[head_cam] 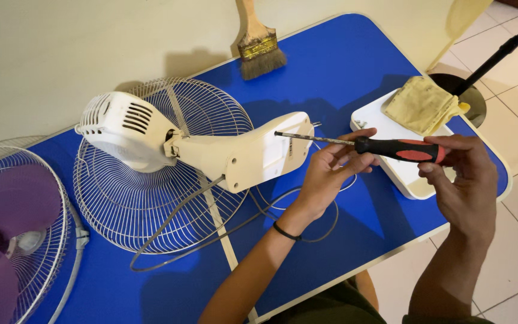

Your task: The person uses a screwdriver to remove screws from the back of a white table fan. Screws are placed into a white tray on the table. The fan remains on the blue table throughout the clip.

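Note:
A white fan body with its motor housing lies on a blue table, over a white wire grille. My right hand grips the red and black handle of a screwdriver. Its metal shaft points left, and the tip touches the base end of the fan body. My left hand steadies the shaft with its fingertips. A grey cord trails from the fan across the table.
A second grille with purple blades lies at the left edge. A paintbrush rests at the back. A white tray with a yellow cloth sits at the right, near the table's edge. A black stand rises over tiled floor.

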